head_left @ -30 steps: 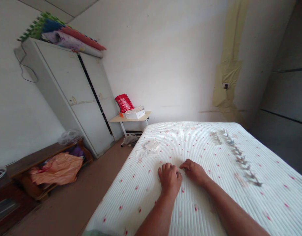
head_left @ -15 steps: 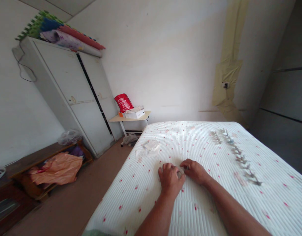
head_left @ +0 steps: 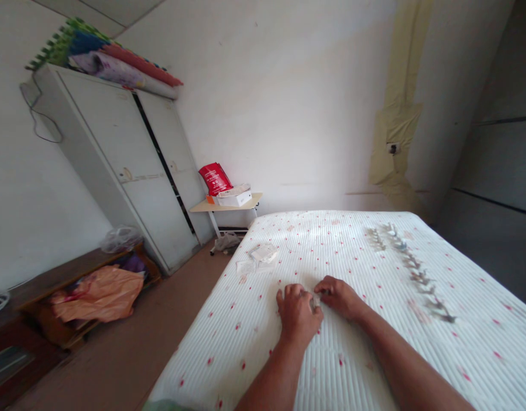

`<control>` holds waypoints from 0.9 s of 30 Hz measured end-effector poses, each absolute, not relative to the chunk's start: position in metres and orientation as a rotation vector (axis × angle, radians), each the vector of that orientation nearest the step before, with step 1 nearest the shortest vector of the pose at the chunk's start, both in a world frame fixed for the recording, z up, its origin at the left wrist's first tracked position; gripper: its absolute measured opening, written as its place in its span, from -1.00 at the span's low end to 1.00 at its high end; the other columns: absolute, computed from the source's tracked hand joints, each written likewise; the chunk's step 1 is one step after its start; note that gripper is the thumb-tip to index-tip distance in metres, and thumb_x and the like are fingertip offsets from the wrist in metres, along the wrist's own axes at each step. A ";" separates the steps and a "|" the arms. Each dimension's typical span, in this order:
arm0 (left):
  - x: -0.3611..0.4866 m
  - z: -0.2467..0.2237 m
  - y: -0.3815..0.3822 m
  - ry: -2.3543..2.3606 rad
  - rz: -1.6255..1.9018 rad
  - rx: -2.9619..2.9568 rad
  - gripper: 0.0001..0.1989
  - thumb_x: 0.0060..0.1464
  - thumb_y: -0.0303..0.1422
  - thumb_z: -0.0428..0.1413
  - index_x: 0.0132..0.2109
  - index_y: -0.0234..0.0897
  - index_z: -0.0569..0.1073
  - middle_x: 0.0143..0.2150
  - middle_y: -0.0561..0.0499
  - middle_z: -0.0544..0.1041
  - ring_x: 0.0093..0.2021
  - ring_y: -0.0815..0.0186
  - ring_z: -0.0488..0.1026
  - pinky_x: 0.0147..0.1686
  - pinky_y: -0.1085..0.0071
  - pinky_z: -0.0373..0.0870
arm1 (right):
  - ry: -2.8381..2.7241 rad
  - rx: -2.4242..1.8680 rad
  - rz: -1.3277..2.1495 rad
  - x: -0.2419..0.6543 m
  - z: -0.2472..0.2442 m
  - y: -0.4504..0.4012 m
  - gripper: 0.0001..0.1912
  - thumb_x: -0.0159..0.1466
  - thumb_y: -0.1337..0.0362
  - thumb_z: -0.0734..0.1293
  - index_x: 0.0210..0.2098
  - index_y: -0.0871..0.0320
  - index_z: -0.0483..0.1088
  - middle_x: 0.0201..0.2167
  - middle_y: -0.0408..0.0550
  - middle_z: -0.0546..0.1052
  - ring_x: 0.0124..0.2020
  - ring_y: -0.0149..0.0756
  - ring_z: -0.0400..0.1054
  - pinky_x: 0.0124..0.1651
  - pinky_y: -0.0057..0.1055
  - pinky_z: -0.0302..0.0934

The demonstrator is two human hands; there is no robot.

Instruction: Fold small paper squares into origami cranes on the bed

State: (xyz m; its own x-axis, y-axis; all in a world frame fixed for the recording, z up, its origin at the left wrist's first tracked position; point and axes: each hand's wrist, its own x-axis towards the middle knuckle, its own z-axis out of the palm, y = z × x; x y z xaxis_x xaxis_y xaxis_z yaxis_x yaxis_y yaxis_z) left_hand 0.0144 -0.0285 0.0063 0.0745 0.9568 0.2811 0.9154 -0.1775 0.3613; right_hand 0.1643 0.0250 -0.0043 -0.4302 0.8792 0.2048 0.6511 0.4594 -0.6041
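Observation:
Low over the bed, my left hand (head_left: 297, 311) and my right hand (head_left: 338, 298) are close together with curled fingers. Between their fingertips is a small greyish piece (head_left: 316, 299), mostly covered, so its kind is unclear. Both hands pinch it, the left from its near left side and the right from its far right side. To the right, a row of small grey-brown pieces with pointed ends (head_left: 421, 278) runs along the bed, and a shorter row (head_left: 376, 240) lies at its far end. Left of my hands are a clear plastic packet (head_left: 264, 253) and a paper slip (head_left: 245, 266).
The bed (head_left: 352, 365) has a white ribbed cover with red dots. Behind its far left corner stands a small table (head_left: 226, 206) with a red bag (head_left: 215, 178) and a white box (head_left: 235, 198). A grey cabinet (head_left: 117, 137) and a low wooden bench (head_left: 78, 257) are at left.
My fingers have shifted very slightly around the small greyish piece, the left thumb drawing in a little. The rows and the packet stay where they were.

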 end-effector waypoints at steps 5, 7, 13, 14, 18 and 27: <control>0.014 0.009 -0.031 1.941 0.693 2.265 -0.85 -0.07 -0.37 0.06 -0.31 -0.15 0.50 -0.17 -0.02 0.40 -0.03 0.17 0.20 0.14 0.12 -0.13 | -2.190 -1.226 0.645 0.166 -0.008 0.027 -0.68 0.00 0.51 0.23 -0.31 0.10 0.48 -0.31 -0.09 0.44 -0.26 -0.36 0.34 -0.19 -0.49 0.17; 0.013 0.009 -0.031 1.930 0.711 2.278 -0.84 -0.07 -0.38 0.06 -0.31 -0.14 0.50 -0.16 -0.01 0.41 -0.03 0.17 0.20 0.15 0.12 -0.15 | -2.191 -1.215 0.664 0.166 -0.009 0.027 -0.70 0.01 0.49 0.23 -0.33 0.10 0.49 -0.31 -0.10 0.44 -0.27 -0.37 0.34 -0.20 -0.50 0.17; 0.010 0.001 -0.027 1.918 0.796 2.302 -0.81 -0.07 -0.44 0.06 -0.31 -0.11 0.51 -0.15 0.01 0.41 -0.03 0.20 0.20 0.18 0.12 -0.19 | -2.205 -1.187 0.665 0.165 -0.006 0.024 -0.76 0.02 0.48 0.25 -0.39 0.12 0.48 -0.33 -0.11 0.44 -0.28 -0.39 0.34 -0.21 -0.52 0.16; 0.009 0.000 -0.027 1.919 0.799 2.302 -0.80 -0.07 -0.45 0.05 -0.31 -0.11 0.51 -0.15 0.01 0.41 -0.03 0.20 0.20 0.18 0.12 -0.18 | -2.210 -1.190 0.662 0.165 -0.005 0.024 -0.77 0.03 0.48 0.25 -0.39 0.12 0.48 -0.33 -0.11 0.43 -0.28 -0.39 0.34 -0.21 -0.52 0.16; 0.007 -0.003 -0.024 1.928 0.796 2.289 -0.78 -0.05 -0.47 0.04 -0.30 -0.09 0.52 -0.14 0.03 0.41 -0.03 0.22 0.21 0.15 0.12 -0.13 | -2.217 -1.194 0.642 0.164 -0.003 0.022 -0.80 0.06 0.43 0.25 -0.37 0.10 0.47 -0.31 -0.11 0.41 -0.31 -0.40 0.33 -0.23 -0.51 0.16; 0.007 -0.005 -0.023 1.953 0.714 2.278 -0.75 0.00 -0.47 0.03 -0.26 -0.04 0.53 -0.06 0.04 0.41 0.01 0.21 0.19 0.14 0.11 -0.11 | -2.267 -1.181 0.627 0.163 -0.004 0.023 -0.82 0.09 0.41 0.25 -0.42 0.09 0.49 -0.31 -0.13 0.38 -0.39 -0.47 0.30 -0.32 -0.55 0.14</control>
State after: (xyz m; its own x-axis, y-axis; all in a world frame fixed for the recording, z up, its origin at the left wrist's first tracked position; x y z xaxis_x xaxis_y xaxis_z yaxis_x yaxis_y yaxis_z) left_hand 0.0068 -0.0225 -0.0048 0.0919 0.9478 0.3055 0.9214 -0.1972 0.3347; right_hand 0.1629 0.0227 -0.0043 -0.4956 0.8401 0.2202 0.6075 0.5166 -0.6034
